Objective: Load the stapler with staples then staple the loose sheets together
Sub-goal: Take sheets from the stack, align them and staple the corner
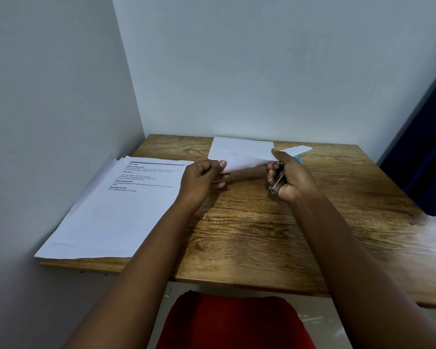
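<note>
Person sits at a wooden table (249, 235) in a corner. Left hand (202, 180) pinches the near corner of some white sheets (239, 152), lifting it off the table at the far middle. Right hand (291, 176) has fingers curled round a metal stapler (277, 183), held just right of that lifted corner, thumb up against the paper edge. Something blue (299, 159) peeks out behind the rt hand, can't tell what. A stack of printed pages (126, 205) lies flat at left, w/ a red cloth (232, 321) below the table edge.
</note>
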